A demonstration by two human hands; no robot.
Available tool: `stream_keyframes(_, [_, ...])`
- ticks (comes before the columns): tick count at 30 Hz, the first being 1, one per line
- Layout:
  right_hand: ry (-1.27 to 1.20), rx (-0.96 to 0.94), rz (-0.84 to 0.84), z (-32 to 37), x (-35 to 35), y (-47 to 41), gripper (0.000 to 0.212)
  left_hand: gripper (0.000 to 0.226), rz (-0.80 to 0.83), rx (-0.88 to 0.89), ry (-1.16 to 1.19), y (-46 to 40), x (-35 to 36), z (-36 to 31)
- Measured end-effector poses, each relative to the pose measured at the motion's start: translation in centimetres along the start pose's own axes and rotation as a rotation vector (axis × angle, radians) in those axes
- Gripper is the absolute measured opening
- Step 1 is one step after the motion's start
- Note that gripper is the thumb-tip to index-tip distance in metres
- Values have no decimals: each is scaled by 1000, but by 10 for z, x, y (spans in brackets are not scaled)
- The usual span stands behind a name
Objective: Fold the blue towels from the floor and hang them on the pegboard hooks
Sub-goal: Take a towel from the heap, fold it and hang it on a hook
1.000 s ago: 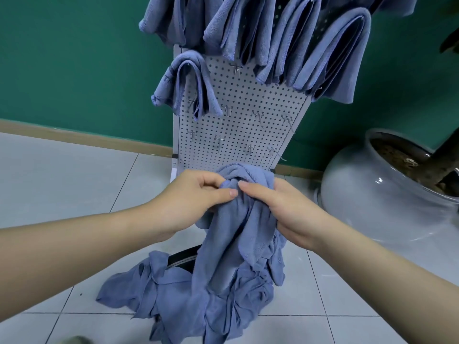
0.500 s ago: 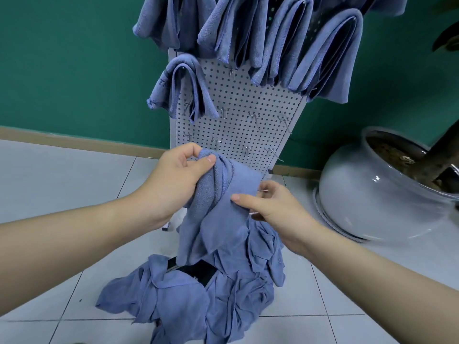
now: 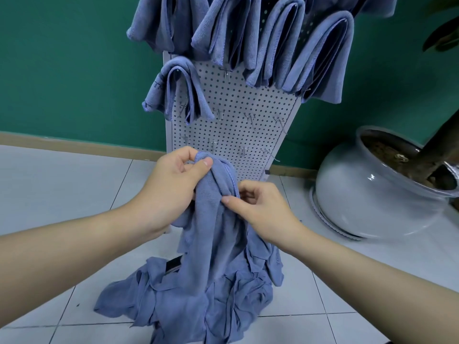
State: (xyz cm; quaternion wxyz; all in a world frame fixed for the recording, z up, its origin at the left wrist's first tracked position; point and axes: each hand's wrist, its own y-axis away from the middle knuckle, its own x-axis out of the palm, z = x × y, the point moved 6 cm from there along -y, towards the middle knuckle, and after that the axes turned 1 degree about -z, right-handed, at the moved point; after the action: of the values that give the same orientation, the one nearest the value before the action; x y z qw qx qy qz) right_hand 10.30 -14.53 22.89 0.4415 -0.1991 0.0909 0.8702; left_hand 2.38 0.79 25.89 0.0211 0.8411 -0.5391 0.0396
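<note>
A blue towel (image 3: 211,224) hangs in front of me, lifted off a crumpled pile of blue towels (image 3: 188,296) on the floor. My left hand (image 3: 173,184) grips its bunched top between thumb and fingers. My right hand (image 3: 258,207) pinches the towel's right edge just below, fingers curled. Behind stands the white pegboard (image 3: 238,115) with several bare metal hooks (image 3: 248,117) in its lower rows. Several folded blue towels (image 3: 273,43) hang across its top, and one more folded towel (image 3: 178,93) hangs at the left of the row below.
A large white ceramic plant pot (image 3: 367,194) with soil and a trunk stands on the floor to the right of the pegboard. A green wall (image 3: 74,70) rises behind. Pale floor tiles (image 3: 62,189) stretch to the left.
My left hand has lifted the towel's top higher, up in front of the pegboard's lowest hooks. My right hand has slid down along the towel's right edge and now pinches it.
</note>
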Motion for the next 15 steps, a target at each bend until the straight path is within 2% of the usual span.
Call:
stream_keyframes(5, [-20, 18, -30, 2, -15, -4, 47, 17, -82, -8, -60, -12, -18, 5])
stream_keyframes(8, [-80, 25, -104, -2, -31, -11, 49, 27, -104, -41, -94, -20, -27, 13])
stream_keyframes(15, [-158, 88, -229, -13, -74, -32, 64, 24, -129, -97, -136, -30, -43, 16])
